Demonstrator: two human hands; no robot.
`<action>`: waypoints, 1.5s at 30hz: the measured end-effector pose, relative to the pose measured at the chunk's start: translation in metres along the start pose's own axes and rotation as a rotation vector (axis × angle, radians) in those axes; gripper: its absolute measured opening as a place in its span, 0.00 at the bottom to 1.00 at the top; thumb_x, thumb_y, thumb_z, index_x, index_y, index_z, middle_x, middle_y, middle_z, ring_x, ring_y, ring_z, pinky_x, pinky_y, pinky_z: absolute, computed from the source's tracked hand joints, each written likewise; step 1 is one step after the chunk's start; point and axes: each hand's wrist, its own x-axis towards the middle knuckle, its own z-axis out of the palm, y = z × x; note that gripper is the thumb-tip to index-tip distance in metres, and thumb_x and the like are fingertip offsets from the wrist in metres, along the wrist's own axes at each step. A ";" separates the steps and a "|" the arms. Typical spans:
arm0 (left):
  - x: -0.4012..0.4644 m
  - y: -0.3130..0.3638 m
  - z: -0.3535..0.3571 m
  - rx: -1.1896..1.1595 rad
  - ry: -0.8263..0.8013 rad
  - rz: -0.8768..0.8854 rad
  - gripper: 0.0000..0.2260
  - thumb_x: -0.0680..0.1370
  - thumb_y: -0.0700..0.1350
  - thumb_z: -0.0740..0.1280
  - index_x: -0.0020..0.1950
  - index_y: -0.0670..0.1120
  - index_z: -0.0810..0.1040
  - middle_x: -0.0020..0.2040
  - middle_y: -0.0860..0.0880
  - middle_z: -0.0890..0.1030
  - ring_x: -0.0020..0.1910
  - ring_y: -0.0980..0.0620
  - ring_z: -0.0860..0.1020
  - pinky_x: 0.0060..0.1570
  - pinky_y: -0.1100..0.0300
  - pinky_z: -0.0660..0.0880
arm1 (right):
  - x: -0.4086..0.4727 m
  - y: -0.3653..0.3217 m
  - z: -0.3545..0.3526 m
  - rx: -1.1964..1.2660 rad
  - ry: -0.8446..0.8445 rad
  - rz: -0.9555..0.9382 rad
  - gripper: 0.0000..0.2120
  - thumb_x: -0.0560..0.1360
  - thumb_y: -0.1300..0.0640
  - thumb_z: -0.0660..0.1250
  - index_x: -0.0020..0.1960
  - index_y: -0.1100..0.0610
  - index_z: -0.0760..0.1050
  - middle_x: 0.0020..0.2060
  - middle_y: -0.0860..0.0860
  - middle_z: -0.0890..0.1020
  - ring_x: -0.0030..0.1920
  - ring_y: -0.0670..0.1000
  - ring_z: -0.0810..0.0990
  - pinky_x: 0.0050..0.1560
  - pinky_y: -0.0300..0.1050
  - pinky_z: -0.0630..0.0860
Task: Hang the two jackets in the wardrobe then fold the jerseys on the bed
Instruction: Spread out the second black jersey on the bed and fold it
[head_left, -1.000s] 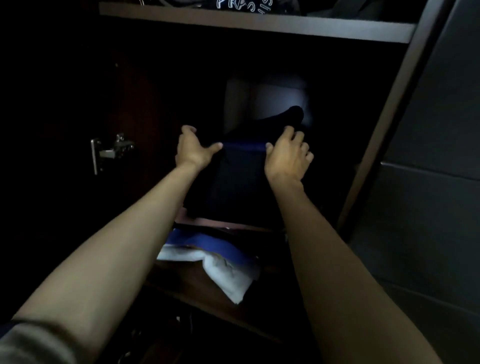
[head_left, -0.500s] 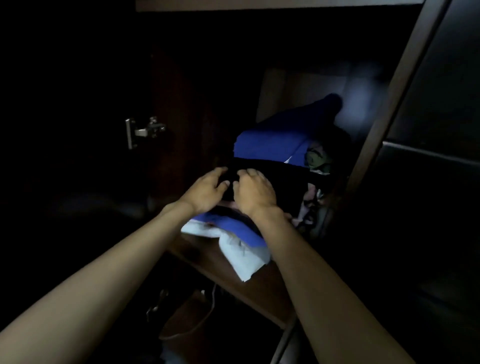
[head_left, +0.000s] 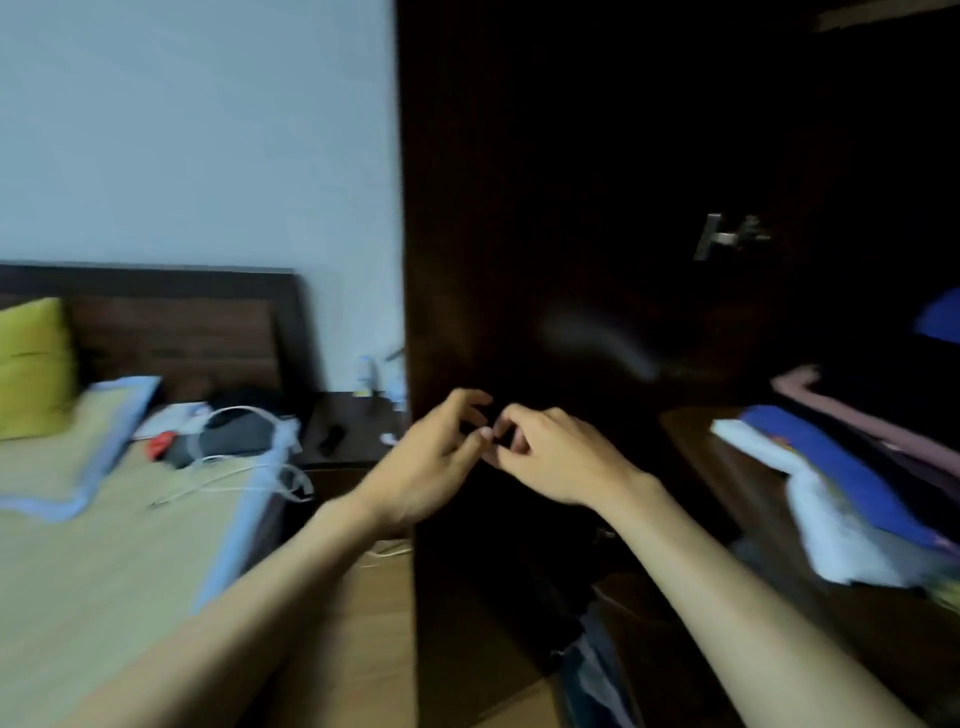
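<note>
View has swung left since half a second ago: the bed (head_left: 130, 545) and pale wall (head_left: 197, 130) now fill the side left of the dark wardrobe door (head_left: 545, 208), where before only the wardrobe interior showed.

Both hands have come off the folded stack and out of the shelf. Left hand (head_left: 431, 462) and right hand (head_left: 556, 457) hang in front of the wardrobe door, fingertips nearly meeting, fingers loosely curled. Neither has hold of anything that I can make out (frame is motion-blurred and the door behind is very dark).

Folded clothes (head_left: 841, 478), blue, white and pink layers, now lie right of the door on the wardrobe shelf (head_left: 727, 467), well apart from the hands. Door hinge (head_left: 727, 236) is above them, on the inner panel.

On the bed, left of the door: yellow pillow (head_left: 34, 369) by the headboard (head_left: 171, 322), a dark grey garment (head_left: 228, 436) with white hangers (head_left: 249, 467) lying over it. Nightstand (head_left: 353, 431) sits between bed and door.
</note>
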 end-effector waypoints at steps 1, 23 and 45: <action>-0.023 -0.010 -0.012 0.010 0.023 -0.030 0.15 0.83 0.47 0.63 0.69 0.48 0.70 0.57 0.51 0.79 0.50 0.57 0.80 0.53 0.62 0.75 | 0.004 -0.018 0.013 -0.026 -0.036 -0.051 0.20 0.77 0.34 0.63 0.61 0.46 0.75 0.50 0.45 0.85 0.53 0.52 0.84 0.50 0.48 0.78; -0.513 -0.185 -0.247 0.157 0.505 -1.091 0.15 0.83 0.49 0.63 0.68 0.46 0.70 0.59 0.50 0.78 0.58 0.50 0.78 0.61 0.53 0.74 | 0.016 -0.475 0.321 -0.381 -0.618 -0.937 0.23 0.82 0.40 0.61 0.67 0.57 0.70 0.59 0.57 0.80 0.59 0.61 0.79 0.52 0.53 0.73; -0.675 -0.331 -0.284 -0.119 0.878 -1.867 0.15 0.81 0.48 0.65 0.65 0.43 0.71 0.58 0.43 0.78 0.55 0.45 0.78 0.52 0.54 0.73 | 0.138 -0.719 0.552 -0.484 -0.936 -1.245 0.24 0.81 0.40 0.62 0.66 0.58 0.67 0.62 0.57 0.79 0.61 0.60 0.79 0.51 0.51 0.73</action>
